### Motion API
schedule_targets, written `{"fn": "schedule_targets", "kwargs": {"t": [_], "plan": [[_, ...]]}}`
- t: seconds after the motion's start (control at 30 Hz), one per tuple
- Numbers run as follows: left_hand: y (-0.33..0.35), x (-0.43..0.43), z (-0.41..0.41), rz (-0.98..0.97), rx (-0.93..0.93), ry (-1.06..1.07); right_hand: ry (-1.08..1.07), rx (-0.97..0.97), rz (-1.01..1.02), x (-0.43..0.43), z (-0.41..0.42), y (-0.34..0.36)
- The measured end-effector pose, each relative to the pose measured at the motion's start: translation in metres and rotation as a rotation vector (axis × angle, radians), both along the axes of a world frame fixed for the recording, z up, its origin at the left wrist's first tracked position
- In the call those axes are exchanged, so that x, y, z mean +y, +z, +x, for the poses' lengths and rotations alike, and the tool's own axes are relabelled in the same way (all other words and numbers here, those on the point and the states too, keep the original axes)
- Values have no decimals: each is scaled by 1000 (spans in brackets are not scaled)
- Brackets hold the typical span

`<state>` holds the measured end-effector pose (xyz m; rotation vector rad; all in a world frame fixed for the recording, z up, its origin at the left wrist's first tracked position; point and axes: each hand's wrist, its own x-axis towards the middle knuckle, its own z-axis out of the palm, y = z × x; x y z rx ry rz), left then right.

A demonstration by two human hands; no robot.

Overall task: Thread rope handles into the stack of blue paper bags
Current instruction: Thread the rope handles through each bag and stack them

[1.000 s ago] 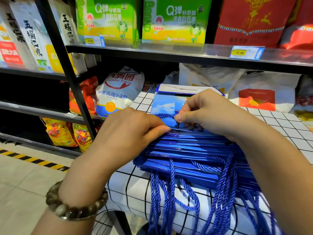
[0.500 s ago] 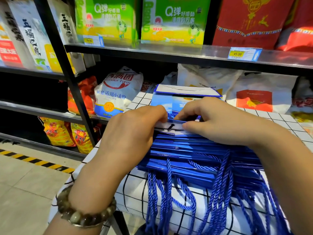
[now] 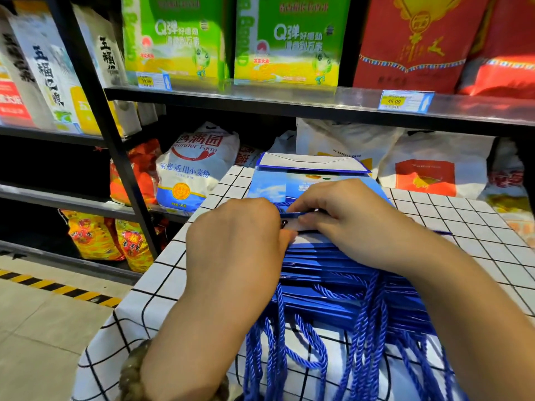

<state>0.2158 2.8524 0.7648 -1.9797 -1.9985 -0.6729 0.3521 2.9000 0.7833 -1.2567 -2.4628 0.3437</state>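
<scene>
- threading the top bag is the step in hand, i'd judge. it lies at the far end of the stack of blue paper bags, on the checked tablecloth.
- and the hands?
- the right hand pinches the bag's blue rim between thumb and forefinger. the left hand is curled at the bag's mouth, thumb on the white inner flap. what its fingers hold i cannot tell.
- next move?
- a bit of blue rope shows between the hands, and there's a dark hole in the flap. the rope's end likely needs steering through it, with the rim kept steady.
- counts?
- two hands, one rope in play, one hole seen. the bags overlap too tightly to count, and so do the rope handles dangling off the near edge. beyond: one flour sack far left, two green boxes on the shelf, two price tags.
</scene>
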Motion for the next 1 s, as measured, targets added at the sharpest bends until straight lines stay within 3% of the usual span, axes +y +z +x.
{"fn": "schedule_targets", "kwargs": {"t": [0.13,0.27,0.53,0.6,0.77,0.8,0.9,1.0], "plan": [[0,1,3,-56,57,12,4,24,26,-1,-2,-2],[10,-1,-1,-107,88,-113,-11,29,43,-2,-1,-5],[2,4,-15,-90,121,-190,-53,-74,101,-8,-1,-3],[2,4,-16,-66,63,-204,-58,-22,83,-7,0,-3],[5,9,-25,-30,-501,-330,-100,134,90,-6,7,-7],[6,14,-28,-40,-534,-354,-105,149,93,-6,8,-7],[15,30,-33,-149,-395,-408,-99,166,95,-7,8,-7],[28,45,-33,-381,-291,-518,-90,166,95,-8,8,-7]]}}
